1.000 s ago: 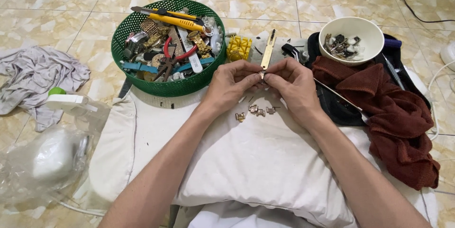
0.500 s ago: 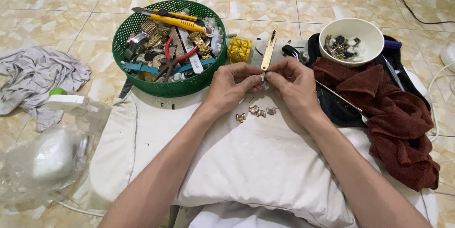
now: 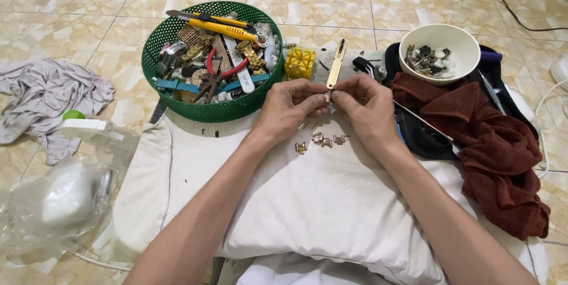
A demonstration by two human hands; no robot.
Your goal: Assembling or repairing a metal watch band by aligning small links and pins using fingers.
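White pillow [image 3: 307,202], landmark: above its centre, left hand [image 3: 290,106] and right hand [image 3: 364,110] pinch one tiny metal piece [image 3: 328,99] together; loose links [image 3: 322,141] just below, green basket [image 3: 204,60] behind.

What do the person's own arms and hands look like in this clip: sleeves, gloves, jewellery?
Both forearms are bare up to the frame edge, with no sleeves in view. The left hand and right hand wear no gloves, and no rings, watch or wristbands are visible. Nails look short.
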